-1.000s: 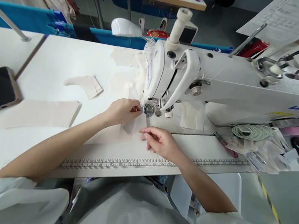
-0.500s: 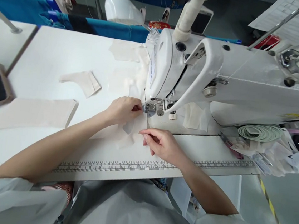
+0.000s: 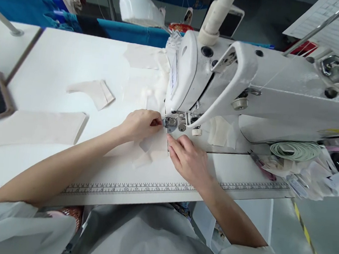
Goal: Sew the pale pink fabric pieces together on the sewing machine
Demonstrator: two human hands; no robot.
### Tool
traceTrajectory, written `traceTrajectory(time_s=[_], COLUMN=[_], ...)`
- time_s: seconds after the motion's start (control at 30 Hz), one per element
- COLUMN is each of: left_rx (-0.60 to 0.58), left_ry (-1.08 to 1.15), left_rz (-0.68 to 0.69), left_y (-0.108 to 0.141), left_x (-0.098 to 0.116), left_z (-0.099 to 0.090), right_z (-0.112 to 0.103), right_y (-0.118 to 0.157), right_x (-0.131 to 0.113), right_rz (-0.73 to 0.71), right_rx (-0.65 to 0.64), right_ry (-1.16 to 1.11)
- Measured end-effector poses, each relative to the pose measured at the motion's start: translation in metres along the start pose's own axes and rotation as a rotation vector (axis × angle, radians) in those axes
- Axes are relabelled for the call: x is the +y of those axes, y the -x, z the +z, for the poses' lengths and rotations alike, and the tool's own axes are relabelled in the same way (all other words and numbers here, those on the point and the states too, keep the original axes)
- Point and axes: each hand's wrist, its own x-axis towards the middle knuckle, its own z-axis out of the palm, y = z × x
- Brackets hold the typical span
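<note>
Cloth [image 3: 157, 147] between hands, at the foot [image 3: 171, 124]

Left hand [image 3: 141, 124]: fingers curled in, just left of foot; cannot tell whether they pinch cloth. Cloth: on table [image 3: 73, 59], right edge running from foot toward table's near side; long axis unclear. Right hand [image 3: 189, 162]: loosely bent, thumb and index apart, index tip at that edge; nearer it than left hand.
</note>
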Motion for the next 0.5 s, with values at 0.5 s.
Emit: traceTrajectory(time_s=[0.5], left_rx=[0.294], left_ry=[-0.307], left_rz=[0.334], left_y=[0.040], left_x=[0.008], left_z=[0.003], right_z=[-0.007], right_y=[-0.006], right_x=[-0.008], right_rz=[-0.002], right_rx=[-0.186], right_ry=[0.113])
